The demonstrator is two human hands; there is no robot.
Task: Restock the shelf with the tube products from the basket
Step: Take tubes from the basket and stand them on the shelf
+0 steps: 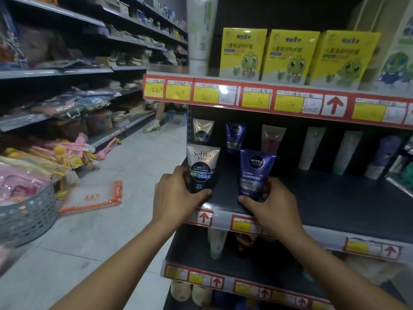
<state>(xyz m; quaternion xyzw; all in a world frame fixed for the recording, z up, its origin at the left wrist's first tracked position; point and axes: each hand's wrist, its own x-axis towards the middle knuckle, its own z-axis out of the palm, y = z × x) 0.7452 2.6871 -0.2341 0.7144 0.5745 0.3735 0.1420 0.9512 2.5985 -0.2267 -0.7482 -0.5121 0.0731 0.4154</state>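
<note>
The dark shelf [324, 198] fills the right half, red price strips along its front edge. Yellow boxes [288, 55] stand on the board above. At the shelf's left front two tubes stand upright, apart from each other (more tubes line the back). The left hand [176, 193] has its grip curled round the Softto tube [202, 168]; the right hand [270, 204] has its grip wrapped round the base of the Nivea tube [254, 174]. A grey basket [26, 217] sits on the floor at left.

Both forearms bare, no sleeves or jewellery visible.
</note>
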